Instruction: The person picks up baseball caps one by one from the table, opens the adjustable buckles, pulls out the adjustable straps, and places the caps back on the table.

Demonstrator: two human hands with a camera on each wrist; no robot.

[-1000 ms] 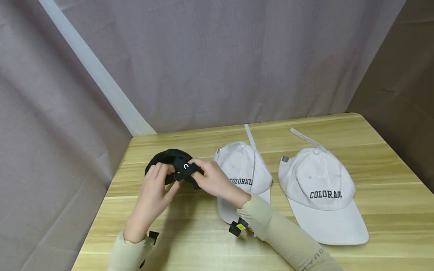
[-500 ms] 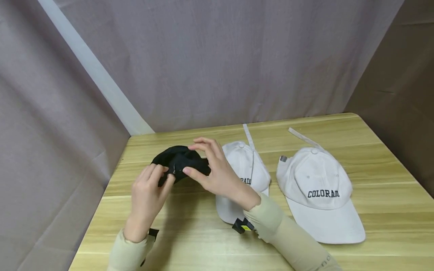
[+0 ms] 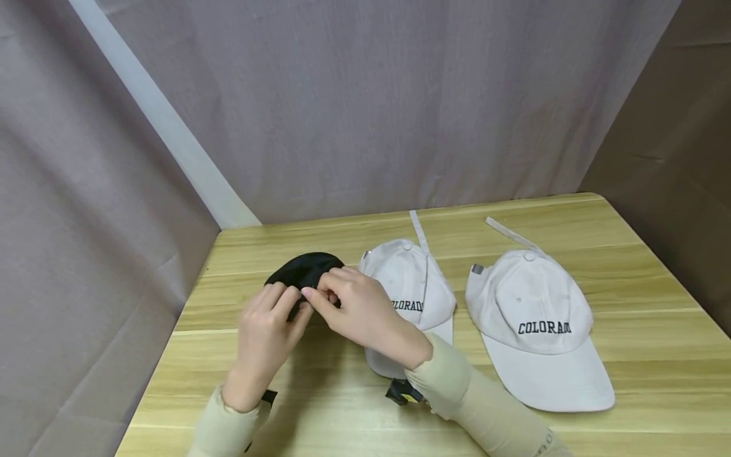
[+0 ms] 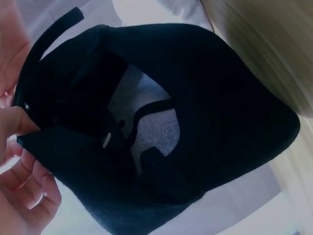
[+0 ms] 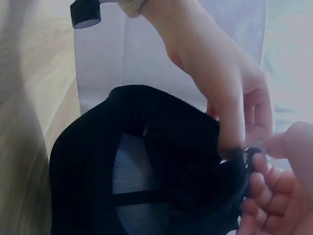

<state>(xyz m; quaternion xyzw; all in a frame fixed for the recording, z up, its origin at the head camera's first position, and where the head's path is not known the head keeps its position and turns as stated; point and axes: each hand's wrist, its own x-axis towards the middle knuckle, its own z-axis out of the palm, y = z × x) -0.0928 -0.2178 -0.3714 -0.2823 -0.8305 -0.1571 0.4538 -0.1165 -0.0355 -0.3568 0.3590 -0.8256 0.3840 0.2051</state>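
Both hands hold a black baseball cap (image 3: 302, 270) over the left part of the table, hollow side toward the wrist cameras. My left hand (image 3: 264, 333) pinches the cap's back edge between thumb and fingers. Right beside it, my right hand (image 3: 365, 311) has thumb and fingertips curled in at the same spot, almost meeting the left fingertips. A black strap (image 4: 53, 36) sticks up from that edge in the left wrist view. In the right wrist view, a small shiny piece (image 5: 246, 154) shows between the fingertips of the two hands. The fingers cover most of this part.
Two white caps lettered COLORADO, one in the middle (image 3: 436, 295) and a larger-looking one (image 3: 531, 295) at the right, lie on the wooden table (image 3: 657, 298), brims toward the front and straps sticking out behind. Grey curtains (image 3: 400, 108) hang behind the table.
My right hand let go of the black cap's lettered part, spread its fingers, then closed in beside the left fingertips. The white letter has gone out of sight. The white caps stay put.
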